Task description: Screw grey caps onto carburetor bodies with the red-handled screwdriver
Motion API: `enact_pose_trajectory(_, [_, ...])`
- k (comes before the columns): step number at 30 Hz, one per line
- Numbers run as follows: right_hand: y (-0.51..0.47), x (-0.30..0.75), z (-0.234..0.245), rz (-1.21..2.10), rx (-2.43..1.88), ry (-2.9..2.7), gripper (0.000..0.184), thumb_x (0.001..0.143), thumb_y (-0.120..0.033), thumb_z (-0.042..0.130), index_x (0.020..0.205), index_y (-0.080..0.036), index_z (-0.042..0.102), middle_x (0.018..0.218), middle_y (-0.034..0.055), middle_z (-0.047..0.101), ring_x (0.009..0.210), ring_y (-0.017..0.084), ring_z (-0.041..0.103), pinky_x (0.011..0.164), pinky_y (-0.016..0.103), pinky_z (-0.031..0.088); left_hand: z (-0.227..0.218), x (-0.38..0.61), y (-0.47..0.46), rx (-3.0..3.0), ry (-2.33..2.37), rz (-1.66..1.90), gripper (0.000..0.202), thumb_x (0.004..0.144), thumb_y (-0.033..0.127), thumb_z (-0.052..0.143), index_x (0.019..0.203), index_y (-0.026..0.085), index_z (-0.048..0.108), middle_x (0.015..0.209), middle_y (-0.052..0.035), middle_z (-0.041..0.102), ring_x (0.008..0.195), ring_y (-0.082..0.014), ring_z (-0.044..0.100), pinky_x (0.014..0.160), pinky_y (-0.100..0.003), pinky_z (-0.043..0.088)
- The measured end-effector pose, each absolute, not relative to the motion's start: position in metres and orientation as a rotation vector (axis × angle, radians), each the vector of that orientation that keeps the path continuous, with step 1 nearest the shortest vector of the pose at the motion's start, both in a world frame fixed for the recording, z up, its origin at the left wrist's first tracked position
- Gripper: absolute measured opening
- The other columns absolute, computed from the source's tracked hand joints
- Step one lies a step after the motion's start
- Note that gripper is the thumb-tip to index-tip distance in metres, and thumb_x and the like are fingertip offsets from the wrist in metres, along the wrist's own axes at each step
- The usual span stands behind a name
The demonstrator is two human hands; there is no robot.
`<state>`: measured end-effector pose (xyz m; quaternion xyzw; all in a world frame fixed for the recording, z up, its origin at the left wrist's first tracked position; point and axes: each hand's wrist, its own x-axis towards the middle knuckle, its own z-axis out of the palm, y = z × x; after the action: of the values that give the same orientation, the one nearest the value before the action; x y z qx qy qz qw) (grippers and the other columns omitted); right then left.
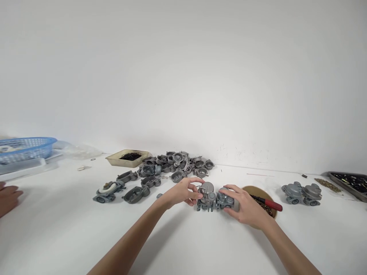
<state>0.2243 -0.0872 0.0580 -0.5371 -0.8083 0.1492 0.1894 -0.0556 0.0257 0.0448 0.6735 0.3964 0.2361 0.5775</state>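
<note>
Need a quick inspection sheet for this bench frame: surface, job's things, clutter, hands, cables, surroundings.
Surface: white table.
Job's things: two grey castings side by side between the hands.
Clutter: pile of housings, beige tray, blue basket, round dish with a red-handled tool, finished pair, dark tray.
Hands: left hand and right hand both grip the castings.
Cables: nothing seen.
Surroundings: white wall; another person's hand far left.

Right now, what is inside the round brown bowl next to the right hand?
The brown bowl holds small dark parts, too small to identify, and a red-handled tool lies across them. The right hand covers its left part.
</note>
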Motion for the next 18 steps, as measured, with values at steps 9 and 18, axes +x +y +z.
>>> enact_pose_trajectory(9, [-0.0891, 0.2236, 0.0606, 0.447, -1.536, -2.271, 0.054, 0.097, -0.040, 0.063, 0.150, -0.038, 0.053, 0.159, 0.0033, 0.048, 0.133, 0.029, 0.058, 0.113, 0.047, 0.049, 0.0436, -0.0578, 0.0318, 1.892, 0.966, 0.536, 0.062, 0.069, 0.045, 0.086, 0.125, 0.023, 0.071, 0.118, -0.0100, 0.073, 0.095, -0.0296, 0.073, 0.066, -0.032, 0.059])
enact_pose_trajectory(18, [-0.0883, 0.2238, 0.0608, 0.452, -1.504, -2.262, 0.054, 0.095, -0.038, 0.065, 0.149, -0.038, 0.054, 0.156, 0.0038, 0.051, 0.132, 0.029, 0.059, 0.113, 0.046, 0.048, 0.0368, -0.0578, 0.0305, 2.056, 0.887, 0.488, 0.081, 0.066, 0.045, 0.089, 0.141, 0.032, 0.061, 0.151, -0.0096, 0.058, 0.122, -0.0350, 0.065, 0.091, -0.041, 0.060])
